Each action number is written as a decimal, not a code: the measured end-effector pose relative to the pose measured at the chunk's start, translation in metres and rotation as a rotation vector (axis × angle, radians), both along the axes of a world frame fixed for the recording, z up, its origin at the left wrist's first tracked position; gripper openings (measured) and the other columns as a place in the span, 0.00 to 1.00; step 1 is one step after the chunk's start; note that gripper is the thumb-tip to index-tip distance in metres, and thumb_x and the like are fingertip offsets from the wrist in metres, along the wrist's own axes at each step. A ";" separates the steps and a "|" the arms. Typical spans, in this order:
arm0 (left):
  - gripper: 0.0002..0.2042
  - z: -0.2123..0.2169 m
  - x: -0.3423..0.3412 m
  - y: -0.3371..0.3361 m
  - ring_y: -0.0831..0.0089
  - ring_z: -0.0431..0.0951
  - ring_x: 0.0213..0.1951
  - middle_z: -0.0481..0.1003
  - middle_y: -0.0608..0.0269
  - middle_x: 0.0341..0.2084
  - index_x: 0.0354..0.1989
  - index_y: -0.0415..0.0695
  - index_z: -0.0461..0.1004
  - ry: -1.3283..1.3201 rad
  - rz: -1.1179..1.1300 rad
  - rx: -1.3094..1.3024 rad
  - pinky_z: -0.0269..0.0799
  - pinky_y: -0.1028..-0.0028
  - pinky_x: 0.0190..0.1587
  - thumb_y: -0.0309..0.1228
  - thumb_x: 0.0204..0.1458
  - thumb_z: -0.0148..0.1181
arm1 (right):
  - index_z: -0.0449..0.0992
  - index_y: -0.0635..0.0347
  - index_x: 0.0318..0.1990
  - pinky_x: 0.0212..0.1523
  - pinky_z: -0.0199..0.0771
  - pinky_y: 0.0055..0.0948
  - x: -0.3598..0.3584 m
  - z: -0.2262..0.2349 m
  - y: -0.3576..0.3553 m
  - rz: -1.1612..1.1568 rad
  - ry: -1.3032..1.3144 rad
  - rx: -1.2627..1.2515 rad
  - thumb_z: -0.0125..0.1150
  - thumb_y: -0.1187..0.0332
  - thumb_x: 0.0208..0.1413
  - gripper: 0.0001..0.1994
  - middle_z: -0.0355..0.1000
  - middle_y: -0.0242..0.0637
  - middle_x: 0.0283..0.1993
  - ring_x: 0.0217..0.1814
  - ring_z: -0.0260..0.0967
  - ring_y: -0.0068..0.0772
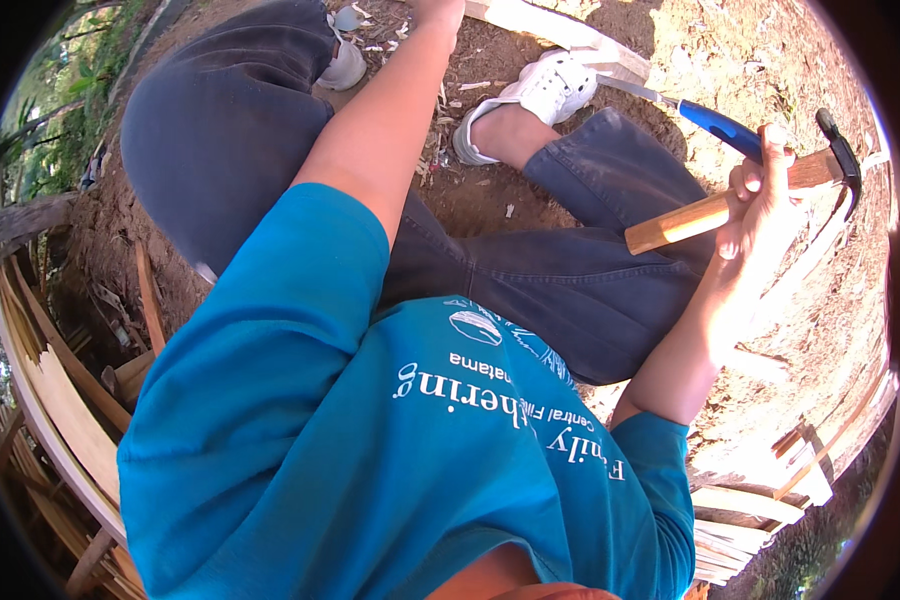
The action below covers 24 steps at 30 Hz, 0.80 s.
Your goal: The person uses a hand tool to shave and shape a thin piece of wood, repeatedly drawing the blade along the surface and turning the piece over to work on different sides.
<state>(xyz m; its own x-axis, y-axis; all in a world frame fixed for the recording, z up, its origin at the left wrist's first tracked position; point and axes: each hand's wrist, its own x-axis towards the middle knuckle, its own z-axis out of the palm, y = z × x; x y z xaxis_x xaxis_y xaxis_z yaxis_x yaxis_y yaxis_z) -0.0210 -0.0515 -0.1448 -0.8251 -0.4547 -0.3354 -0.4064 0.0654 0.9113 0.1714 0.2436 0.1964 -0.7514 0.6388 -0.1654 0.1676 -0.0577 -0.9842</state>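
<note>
My right hand (760, 205) is closed around the wooden handle of a claw hammer (675, 222). The black head points to the far right and the handle's butt faces inward. A blue-handled chisel (718, 126) reaches from beside the raised fingers toward the wood; I cannot tell whether those fingers also grip it. Its metal blade ends near a pale length of wood (570, 38) lying on the ground by my shoe. At the top edge my left hand (438, 10) is mostly cut off, close to the wood's far end. Its fingers are out of sight.
My white shoe (550, 88) with holes stands right beside the wood. Wood chips (475, 86) litter the brown soil (700, 45). Long split wood strips (65, 400) lie at the left, and more pale pieces (745, 505) at the lower right. Greenery borders the left side.
</note>
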 end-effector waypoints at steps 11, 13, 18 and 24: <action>0.24 -0.012 -0.007 0.036 0.64 0.84 0.45 0.79 0.63 0.44 0.58 0.44 0.68 -0.357 0.091 0.621 0.85 0.57 0.44 0.34 0.56 0.71 | 0.75 0.74 0.50 0.20 0.56 0.13 -0.006 0.010 -0.001 -0.047 0.021 -0.143 0.67 0.69 0.65 0.15 0.65 0.26 0.27 0.21 0.51 0.10; 0.23 -0.002 -0.002 0.036 0.62 0.82 0.48 0.79 0.58 0.47 0.57 0.43 0.70 -0.226 0.189 0.748 0.82 0.54 0.52 0.32 0.55 0.72 | 0.75 0.74 0.50 0.20 0.56 0.12 -0.005 0.013 -0.002 -0.036 0.033 -0.165 0.66 0.69 0.65 0.15 0.64 0.25 0.26 0.21 0.50 0.10; 0.16 0.015 -0.030 -0.012 0.68 0.81 0.45 0.78 0.60 0.44 0.54 0.51 0.73 0.104 0.086 0.733 0.82 0.67 0.42 0.32 0.59 0.68 | 0.72 0.56 0.46 0.21 0.47 0.14 -0.003 0.013 0.000 0.052 0.020 -0.189 0.71 0.59 0.62 0.16 0.65 0.21 0.27 0.20 0.47 0.09; 0.29 0.211 -0.039 0.022 0.64 0.81 0.45 0.77 0.54 0.49 0.64 0.38 0.61 0.467 -0.235 0.450 0.81 0.67 0.43 0.25 0.56 0.68 | 0.71 0.63 0.48 0.20 0.55 0.11 0.018 0.034 -0.001 0.036 0.201 -0.249 0.67 0.62 0.65 0.15 0.68 0.28 0.32 0.20 0.52 0.10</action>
<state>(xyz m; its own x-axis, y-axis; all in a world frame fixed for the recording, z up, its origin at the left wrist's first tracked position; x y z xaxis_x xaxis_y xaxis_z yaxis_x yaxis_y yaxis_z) -0.0599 -0.0294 0.0658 -0.9887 -0.1462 -0.0346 0.0145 -0.3219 0.9467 0.1890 0.2423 0.2303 -0.8062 0.5700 -0.1588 -0.0228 -0.2981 -0.9543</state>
